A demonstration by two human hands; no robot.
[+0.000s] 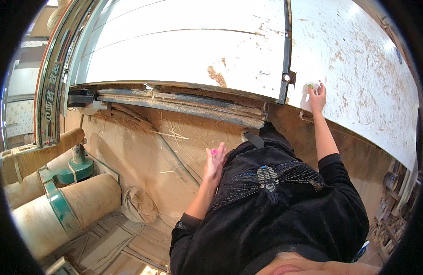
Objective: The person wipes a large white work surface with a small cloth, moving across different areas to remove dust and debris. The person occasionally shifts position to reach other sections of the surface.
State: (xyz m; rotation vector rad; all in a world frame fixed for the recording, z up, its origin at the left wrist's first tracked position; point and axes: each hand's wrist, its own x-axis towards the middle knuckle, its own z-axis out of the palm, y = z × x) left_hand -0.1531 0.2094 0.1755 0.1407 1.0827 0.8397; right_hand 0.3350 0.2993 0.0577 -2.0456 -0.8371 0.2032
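Note:
My right hand (pixel 317 99) reaches over the near edge of a scuffed white panel (pixel 355 68). Its fingers are around a small white container (pixel 313 84) with a yellow-green patch; the hand and glare hide much of its shape. Down by my side, above the dusty floor, my left hand (pixel 215 163) holds a small bright pink piece (pixel 214 151), perhaps a cap, between thumb and fingers.
A white machine bed (pixel 184 55) with sawdust patches adjoins the panel. Along its front runs a dusty rail (pixel 184 105). A gantry beam (pixel 55 75) stands at left, above dust-collector bags (pixel 91 196) with a green frame (pixel 56 202). A hose (pixel 170 151) crosses the floor.

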